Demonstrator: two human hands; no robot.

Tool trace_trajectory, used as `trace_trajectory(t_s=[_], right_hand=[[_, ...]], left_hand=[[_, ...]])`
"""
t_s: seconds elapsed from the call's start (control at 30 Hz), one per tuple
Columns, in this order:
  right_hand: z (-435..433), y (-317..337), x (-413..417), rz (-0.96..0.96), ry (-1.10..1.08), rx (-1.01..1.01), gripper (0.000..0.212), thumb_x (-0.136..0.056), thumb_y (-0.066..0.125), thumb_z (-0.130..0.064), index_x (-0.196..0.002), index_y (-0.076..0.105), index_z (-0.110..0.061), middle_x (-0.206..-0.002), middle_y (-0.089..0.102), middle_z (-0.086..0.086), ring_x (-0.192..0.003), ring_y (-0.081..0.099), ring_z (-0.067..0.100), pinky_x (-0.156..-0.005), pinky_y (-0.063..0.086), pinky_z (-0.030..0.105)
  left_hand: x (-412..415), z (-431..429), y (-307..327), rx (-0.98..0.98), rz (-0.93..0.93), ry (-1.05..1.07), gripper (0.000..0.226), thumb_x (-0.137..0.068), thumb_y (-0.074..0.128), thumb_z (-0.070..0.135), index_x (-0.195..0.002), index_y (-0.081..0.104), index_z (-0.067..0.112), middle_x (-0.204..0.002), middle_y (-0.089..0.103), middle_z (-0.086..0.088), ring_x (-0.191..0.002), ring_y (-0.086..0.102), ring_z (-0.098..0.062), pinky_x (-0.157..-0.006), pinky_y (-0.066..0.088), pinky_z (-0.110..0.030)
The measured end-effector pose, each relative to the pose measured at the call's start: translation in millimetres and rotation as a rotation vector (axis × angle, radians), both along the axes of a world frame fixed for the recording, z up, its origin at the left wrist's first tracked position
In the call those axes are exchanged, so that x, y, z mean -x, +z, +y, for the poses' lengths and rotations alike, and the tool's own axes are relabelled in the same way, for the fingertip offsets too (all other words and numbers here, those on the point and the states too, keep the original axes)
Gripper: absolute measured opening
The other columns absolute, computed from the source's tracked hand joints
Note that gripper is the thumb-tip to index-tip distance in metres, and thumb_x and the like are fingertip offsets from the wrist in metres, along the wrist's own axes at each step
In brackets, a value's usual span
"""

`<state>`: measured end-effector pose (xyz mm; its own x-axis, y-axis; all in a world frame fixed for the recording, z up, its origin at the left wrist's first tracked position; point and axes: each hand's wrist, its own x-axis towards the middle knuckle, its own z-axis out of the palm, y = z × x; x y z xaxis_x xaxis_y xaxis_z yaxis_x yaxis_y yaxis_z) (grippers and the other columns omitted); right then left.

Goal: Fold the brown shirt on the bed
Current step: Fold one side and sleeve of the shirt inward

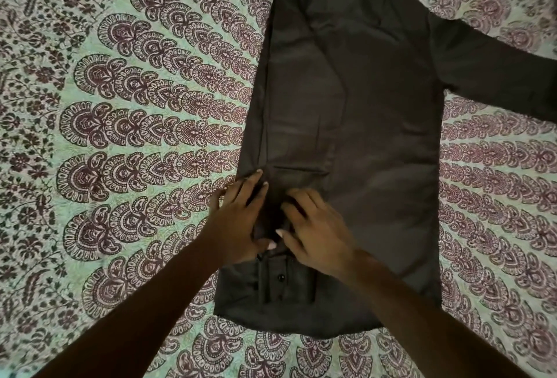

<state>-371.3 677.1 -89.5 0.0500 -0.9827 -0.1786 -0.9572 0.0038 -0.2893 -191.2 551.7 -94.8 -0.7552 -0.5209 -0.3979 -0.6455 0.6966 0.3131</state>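
The brown shirt (355, 124) lies flat on the bed, back side up, hem toward me. Its left side is folded in over the body, and the folded sleeve runs down to a buttoned cuff (281, 282) near the hem. The other sleeve (494, 73) stretches out to the right. My left hand (241, 221) lies on the shirt's left edge with the fingers straight and the thumb under the cloth fold. My right hand (316, 233) lies beside it on the folded sleeve, its fingertips bent down into the fabric. Whether either hand pinches the cloth is unclear.
A green bedspread (126, 124) with a maroon paisley fan pattern covers the bed on all sides of the shirt. No other objects lie on it.
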Motion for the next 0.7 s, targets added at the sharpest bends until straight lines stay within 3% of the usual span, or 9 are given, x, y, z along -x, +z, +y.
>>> trace_trajectory(t_s=[0.1, 0.2, 0.27, 0.33, 0.43, 0.5, 0.63, 0.7], right_hand=[[-3, -21, 37, 0.1, 0.257, -0.043, 0.067, -0.103, 0.04, -0.068, -0.159, 0.038, -0.032, -0.172, 0.022, 0.003, -0.156, 0.027, 0.032, -0.116, 0.034, 0.052], [-12, -25, 69, 0.19, 0.152, -0.073, 0.069, -0.101, 0.03, -0.076, -0.163, 0.016, -0.048, -0.175, 0.009, -0.006, -0.161, 0.016, 0.023, -0.118, 0.026, 0.062], [-23, -24, 71, 0.231, -0.063, -0.083, 0.073, -0.099, 0.028, -0.078, -0.163, 0.016, -0.047, -0.175, 0.007, -0.003, -0.161, 0.013, 0.027, -0.116, 0.023, 0.067], [-35, -21, 64, 0.222, -0.138, -0.059, 0.079, -0.097, 0.031, -0.079, -0.164, 0.021, -0.038, -0.175, 0.009, 0.003, -0.16, 0.012, 0.034, -0.117, 0.021, 0.065], [-49, -26, 67, 0.18, 0.225, 0.006, 0.075, -0.101, 0.033, -0.074, -0.164, 0.025, -0.034, -0.175, 0.013, 0.0, -0.159, 0.017, 0.031, -0.119, 0.022, 0.06], [-62, -31, 83, 0.195, 0.322, 0.008, 0.067, -0.103, 0.033, -0.071, -0.162, 0.026, -0.041, -0.174, 0.016, -0.004, -0.158, 0.023, 0.028, -0.118, 0.025, 0.058], [-93, -25, 111, 0.216, -0.084, -0.058, 0.067, -0.101, 0.031, -0.071, -0.161, 0.026, -0.042, -0.173, 0.017, 0.001, -0.155, 0.023, 0.03, -0.115, 0.03, 0.06], [-107, -19, 115, 0.174, -0.117, -0.064, 0.07, -0.101, 0.032, -0.071, -0.162, 0.028, -0.037, -0.172, 0.017, 0.004, -0.156, 0.018, 0.033, -0.117, 0.027, 0.062]], left_hand=[[-8, 1, -5, 0.027, -0.121, -0.116, 0.142, -0.052, 0.064, 0.085, -0.164, 0.008, 0.02, -0.173, -0.009, -0.004, -0.154, 0.01, -0.026, -0.111, 0.028, -0.062], [-8, -1, -6, 0.03, -0.127, -0.123, 0.148, -0.05, 0.072, 0.085, -0.164, 0.002, 0.021, -0.173, -0.014, -0.002, -0.154, 0.006, -0.026, -0.111, 0.026, -0.065], [-5, -2, -5, 0.026, -0.133, -0.123, 0.149, -0.053, 0.073, 0.084, -0.164, -0.005, 0.022, -0.171, -0.021, 0.0, -0.155, 0.002, -0.026, -0.114, 0.023, -0.066], [-4, -2, -4, 0.019, -0.142, -0.127, 0.149, -0.054, 0.073, 0.084, -0.163, -0.009, 0.022, -0.17, -0.025, 0.0, -0.155, 0.001, -0.026, -0.115, 0.02, -0.067], [-6, -3, -5, 0.038, -0.136, -0.123, 0.151, -0.046, 0.074, 0.084, -0.164, 0.006, 0.019, -0.173, -0.012, -0.003, -0.154, 0.01, -0.026, -0.111, 0.03, -0.069], [-7, -2, -6, 0.04, -0.125, -0.117, 0.153, -0.042, 0.075, 0.085, -0.164, 0.01, 0.019, -0.174, -0.006, -0.002, -0.152, 0.012, -0.025, -0.109, 0.032, -0.068], [-6, -4, -6, 0.032, -0.124, -0.11, 0.153, -0.044, 0.074, 0.086, -0.165, 0.007, 0.02, -0.173, -0.01, -0.001, -0.153, 0.009, -0.025, -0.109, 0.027, -0.064], [-4, -4, -2, 0.015, -0.137, -0.108, 0.15, -0.044, 0.072, 0.083, -0.164, 0.011, 0.019, -0.173, -0.006, -0.002, -0.153, 0.012, -0.026, -0.108, 0.026, -0.064]])
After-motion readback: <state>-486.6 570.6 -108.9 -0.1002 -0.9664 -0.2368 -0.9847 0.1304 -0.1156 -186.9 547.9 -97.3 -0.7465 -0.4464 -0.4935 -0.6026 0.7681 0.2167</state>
